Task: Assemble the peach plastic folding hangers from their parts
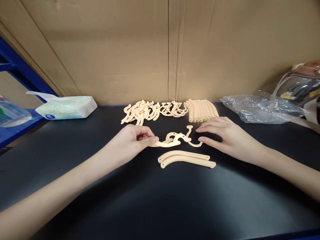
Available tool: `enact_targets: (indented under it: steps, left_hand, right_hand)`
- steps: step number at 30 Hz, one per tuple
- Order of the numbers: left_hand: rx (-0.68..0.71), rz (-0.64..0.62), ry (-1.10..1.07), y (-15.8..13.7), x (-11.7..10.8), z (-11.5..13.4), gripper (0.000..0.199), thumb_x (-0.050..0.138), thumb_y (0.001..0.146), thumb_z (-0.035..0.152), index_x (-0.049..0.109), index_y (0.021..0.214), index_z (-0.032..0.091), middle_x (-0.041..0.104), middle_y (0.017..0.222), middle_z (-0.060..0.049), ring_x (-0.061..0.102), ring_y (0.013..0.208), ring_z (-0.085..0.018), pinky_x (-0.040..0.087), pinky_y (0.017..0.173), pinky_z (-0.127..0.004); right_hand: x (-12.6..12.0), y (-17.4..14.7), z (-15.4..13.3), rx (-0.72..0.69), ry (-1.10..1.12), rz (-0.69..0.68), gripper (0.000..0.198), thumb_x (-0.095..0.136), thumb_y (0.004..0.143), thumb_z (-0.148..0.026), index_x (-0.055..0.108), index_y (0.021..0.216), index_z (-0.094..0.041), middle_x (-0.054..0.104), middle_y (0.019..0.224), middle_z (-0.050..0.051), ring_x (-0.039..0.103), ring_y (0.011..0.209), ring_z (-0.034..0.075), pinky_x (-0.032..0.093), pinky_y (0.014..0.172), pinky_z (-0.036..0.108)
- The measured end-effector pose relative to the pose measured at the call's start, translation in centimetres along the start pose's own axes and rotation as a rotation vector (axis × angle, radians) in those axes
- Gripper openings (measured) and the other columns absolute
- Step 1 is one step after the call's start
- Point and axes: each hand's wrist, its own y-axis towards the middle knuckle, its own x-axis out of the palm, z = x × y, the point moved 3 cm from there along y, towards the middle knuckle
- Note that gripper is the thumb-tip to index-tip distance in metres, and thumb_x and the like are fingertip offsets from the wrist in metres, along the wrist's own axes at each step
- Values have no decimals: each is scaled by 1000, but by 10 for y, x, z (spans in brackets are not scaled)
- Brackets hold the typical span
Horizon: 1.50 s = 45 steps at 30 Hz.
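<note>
My left hand (135,141) pinches one end of a curved beige plastic piece (167,144) with a hooked, holed far end. Behind it lies a second, similar curved piece (171,136), partly covered. To the right, a thin beige hook (195,144) with a flat head rests on the table, its curve reaching my right hand (222,136). That hand has its thumb and fingers apart; whether the thumb tip touches the hook I cannot tell. Nearer to me, two long, gently bent beige bars (187,158) with holes at their ends lie side by side.
Along the back of the black table (155,200) are a heap of curved pieces (137,111), several hooks (173,109) and a row of bars (202,110). A tissue pack (72,107) sits left; crumpled clear plastic (260,106) and a transparent bag (300,88) are right. Cardboard (120,50) stands behind.
</note>
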Motion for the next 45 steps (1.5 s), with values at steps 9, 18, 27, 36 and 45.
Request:
enact_targets:
  steps: [9, 18, 27, 36, 45]
  left_hand:
    - [-106, -16, 26, 10, -6, -19, 36, 59, 70, 53, 58, 57, 19, 50, 58, 1, 45, 60, -14, 26, 52, -25]
    - [-159, -62, 180, 5, -6, -13, 39, 58, 73, 52, 49, 54, 18, 33, 49, 5, 29, 48, -10, 18, 47, -26]
    - [-77, -43, 386, 2, -3, -14, 36, 52, 79, 55, 61, 64, 23, 48, 54, 4, 41, 50, -13, 27, 48, -26]
    - [210, 80, 402, 3, 2, -8, 29, 57, 80, 52, 64, 84, 24, 63, 79, 0, 57, 75, -18, 41, 63, -27]
    - [416, -1, 376, 5, 11, -8, 20, 55, 89, 39, 68, 100, 27, 66, 98, 0, 57, 92, -19, 44, 81, -31]
  right_hand:
    - [3, 0, 7, 71, 26, 0, 33, 48, 93, -44, 68, 105, -20, 70, 104, 4, 59, 104, 22, 40, 97, 42]
    - [-2, 0, -7, -23, 42, 42, 28, 49, 94, -37, 65, 109, -20, 67, 112, 5, 57, 109, 21, 40, 98, 41]
    - [5, 1, -31, -226, 42, -114, 44, 43, 96, -41, 53, 131, -16, 51, 141, 8, 39, 134, 24, 26, 113, 49]
    - [7, 4, -35, -246, 37, -128, 48, 43, 96, -43, 50, 135, -16, 51, 141, 10, 38, 135, 27, 22, 114, 54]
    - [9, 5, -35, -247, 2, -144, 54, 41, 95, -46, 48, 136, -12, 50, 141, 11, 37, 135, 27, 21, 115, 53]
